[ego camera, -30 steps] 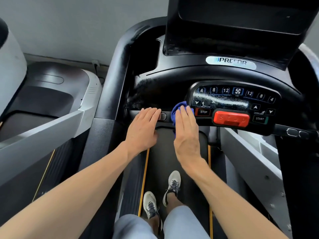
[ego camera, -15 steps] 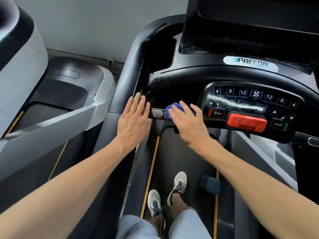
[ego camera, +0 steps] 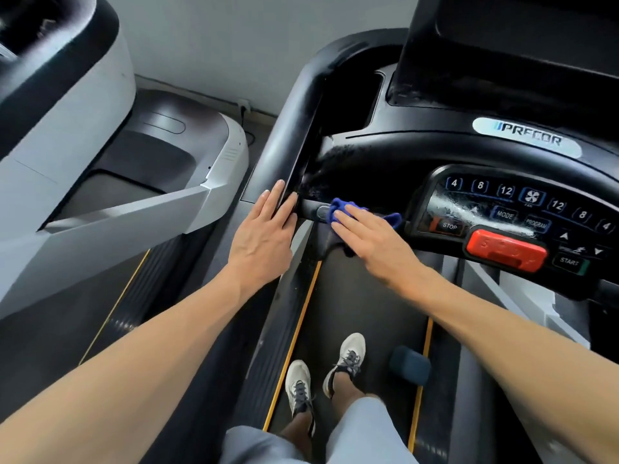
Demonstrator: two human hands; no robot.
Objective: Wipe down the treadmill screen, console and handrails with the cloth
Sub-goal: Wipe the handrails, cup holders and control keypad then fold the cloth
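My right hand lies flat, fingers straight, pressing a blue cloth onto the front crossbar handrail of the black treadmill, just left of the console keypad. Most of the cloth is hidden under the palm; blue edges show at the fingertips and near the keypad. My left hand rests flat with straight fingers where the left side handrail meets the crossbar. The dark screen rises at the top right. The keypad shows smeared streaks above a red stop bar.
A second, grey and white treadmill stands close on the left. My feet in white sneakers stand on the belt, and a dark blue block lies on the belt's right edge. A grey wall is behind the machines.
My right hand has slid the cloth leftward along the crossbar, away from the keypad. My left hand has moved left onto the handrail corner. The view has shifted left.
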